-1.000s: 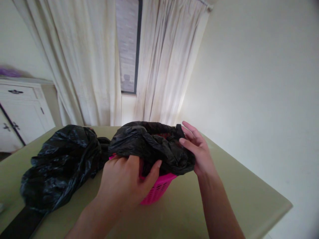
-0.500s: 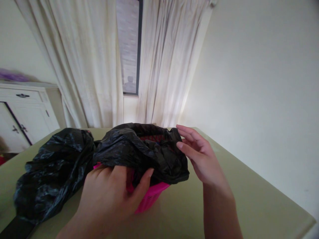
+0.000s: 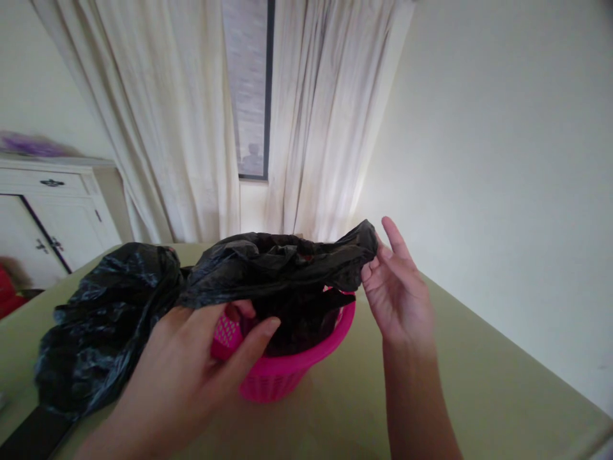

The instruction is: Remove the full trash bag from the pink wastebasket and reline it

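Note:
A pink plastic basket (image 3: 282, 370) stands on the pale green table (image 3: 479, 383). A black plastic bag (image 3: 282, 268) sits in it, its mouth lifted off the basket's rim. My left hand (image 3: 191, 358) grips the bag's near-left edge, fingers against the basket's rim. My right hand (image 3: 395, 291) pinches the bag's right edge and holds it raised above the rim.
A second crumpled black bag (image 3: 110, 313) lies on the table to the left, touching the basket. A white cabinet (image 3: 57, 217) stands at the far left. Cream curtains (image 3: 182, 115) and a window are behind; a bare wall is to the right.
The bag's edge, which was folded down over the basket's rim, has been pulled up off it, baring the pink rim. My right hand rose with the bag's right edge.

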Demonstrator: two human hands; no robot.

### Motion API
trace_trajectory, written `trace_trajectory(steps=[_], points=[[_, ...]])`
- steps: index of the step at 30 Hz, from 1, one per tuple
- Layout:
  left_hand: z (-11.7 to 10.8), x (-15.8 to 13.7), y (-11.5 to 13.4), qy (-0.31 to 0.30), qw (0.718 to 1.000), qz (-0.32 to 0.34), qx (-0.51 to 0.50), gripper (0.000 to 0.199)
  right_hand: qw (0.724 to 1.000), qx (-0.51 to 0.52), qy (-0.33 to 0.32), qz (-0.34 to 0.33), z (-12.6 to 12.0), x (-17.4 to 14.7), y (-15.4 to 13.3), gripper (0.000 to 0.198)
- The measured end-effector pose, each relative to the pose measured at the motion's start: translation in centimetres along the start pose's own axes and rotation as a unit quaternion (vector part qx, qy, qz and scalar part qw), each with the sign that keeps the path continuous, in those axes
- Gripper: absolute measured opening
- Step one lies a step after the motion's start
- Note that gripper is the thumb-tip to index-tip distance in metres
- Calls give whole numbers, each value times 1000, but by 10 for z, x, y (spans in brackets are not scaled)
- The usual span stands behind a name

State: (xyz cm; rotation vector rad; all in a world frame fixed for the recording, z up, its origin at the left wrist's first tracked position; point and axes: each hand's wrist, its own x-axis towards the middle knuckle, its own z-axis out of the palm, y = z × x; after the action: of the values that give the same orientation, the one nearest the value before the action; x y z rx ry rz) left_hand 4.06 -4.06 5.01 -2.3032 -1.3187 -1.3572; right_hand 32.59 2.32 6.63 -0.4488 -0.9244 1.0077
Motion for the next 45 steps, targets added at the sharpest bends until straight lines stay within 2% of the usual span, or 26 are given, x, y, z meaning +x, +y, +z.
trace_trajectory(steps=[4,8,11,14,17,20,22,23,24,27,29,32,34,37,39,41,43,45], points=[[-12,5,-35,25,998,-26,46,47,1000,-5,14,-8,-3,3,4,50],[-19,12,-68,-2,989,-121,83,45,1000,-14,21,-13,2,2,8,49],[-16,17,-83,-3,983,-180,26,52,1000,-17,17,-16,6,0,10,49],[-7,20,-87,11,968,-231,-96,64,999,-26,9,-23,10,-3,11,49],[2,22,-87,18,910,-297,-288,72,999,-30,-5,-35,15,-7,11,51],[9,29,-92,48,810,-350,-467,70,998,-21,-16,-49,18,-10,10,52],[14,41,-102,55,753,-373,-539,59,998,-20,-18,-49,18,-10,10,50],[16,50,-108,47,737,-375,-561,52,999,-23,-17,-46,18,-10,10,50],[18,61,-113,25,733,-364,-574,45,999,-28,-15,-42,17,-10,11,49],[22,97,-124,8,736,-348,-580,38,998,-42,-17,-31,17,-10,12,49],[21,118,-122,27,742,-332,-582,30,998,-47,-33,-26,17,-10,12,48],[13,132,-102,76,751,-268,-599,14,997,-59,-55,-17,17,-12,8,44],[3,127,-80,102,751,-198,-622,11,996,-68,-51,-12,16,-12,4,40],[-14,103,-47,147,752,-107,-633,29,997,-66,-8,-28,10,-10,-2,32],[-22,85,-31,190,750,-95,-626,36,997,-50,26,-51,5,-8,-3,27],[-26,68,-23,226,739,-114,-624,36,996,-33,46,-66,2,-4,-2,25],[-27,53,-24,245,731,-130,-624,28,996,-17,54,-68,1,0,1,26],[-27,37,-30,256,736,-138,-612,25,997,-2,53,-64,3,2,4,26]])
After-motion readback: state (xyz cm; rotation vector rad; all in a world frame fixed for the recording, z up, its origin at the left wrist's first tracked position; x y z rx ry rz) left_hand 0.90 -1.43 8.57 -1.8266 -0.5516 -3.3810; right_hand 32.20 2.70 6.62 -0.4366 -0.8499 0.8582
